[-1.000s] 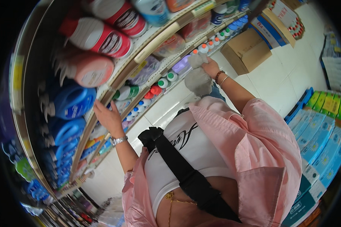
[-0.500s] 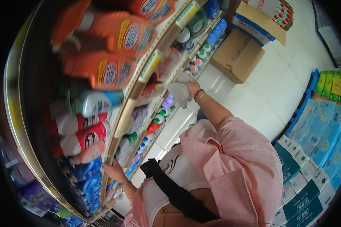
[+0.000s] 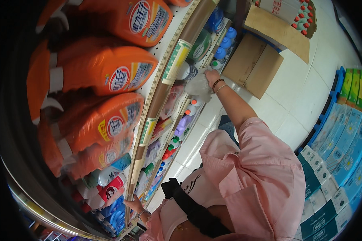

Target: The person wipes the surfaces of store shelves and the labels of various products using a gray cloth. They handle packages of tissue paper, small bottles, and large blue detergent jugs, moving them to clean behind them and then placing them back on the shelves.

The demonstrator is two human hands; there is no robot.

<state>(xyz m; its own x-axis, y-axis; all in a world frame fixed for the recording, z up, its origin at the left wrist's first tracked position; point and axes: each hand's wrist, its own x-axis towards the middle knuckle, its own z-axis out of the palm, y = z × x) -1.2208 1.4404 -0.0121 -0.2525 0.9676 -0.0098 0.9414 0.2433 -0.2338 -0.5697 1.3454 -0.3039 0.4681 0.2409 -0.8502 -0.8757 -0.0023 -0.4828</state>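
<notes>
My right hand [image 3: 212,77] is closed on a pale grey rag [image 3: 199,87]. It presses the rag against a lower shelf, beside a white tub [image 3: 186,71] and several upright bottles with coloured caps. Farther down on the left, my left hand [image 3: 135,205] grips the front edge of an upper shelf [image 3: 137,170], its fingers small and partly hidden. Large orange spray bottles [image 3: 108,76] fill the upper shelf, with red-and-white bottles [image 3: 110,190] and blue bottles [image 3: 116,221] past them, nearer my left hand.
An open cardboard box [image 3: 253,60] stands on the white tiled floor [image 3: 289,92] near the shelf end. Behind it another carton holds red-capped bottles [image 3: 303,18]. Blue tissue packs [image 3: 342,140] and teal-and-white packs [image 3: 321,201] are stacked at my right.
The rag and my right hand have moved up and slightly right in view along the lower shelf. The orange bottles look larger and nearer. My left hand remains at the shelf edge.
</notes>
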